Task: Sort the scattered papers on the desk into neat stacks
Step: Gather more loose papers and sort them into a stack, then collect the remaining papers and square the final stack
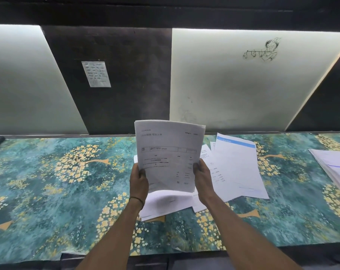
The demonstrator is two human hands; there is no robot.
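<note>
Both hands, left (138,179) and right (203,177), grip the sheaf (168,154) upright by its sides; loose papers (237,168) lie just beyond, nearer the right.

Two bare forearms, one thin wristband (136,199).
The left forearm (114,234) and right forearm (243,230) are uncovered up to the hands. The wristband is a slim dark cord, thread-like, circling the wrist just below the left hand (139,181); the right hand (203,179) and its wrist are bare.
</note>
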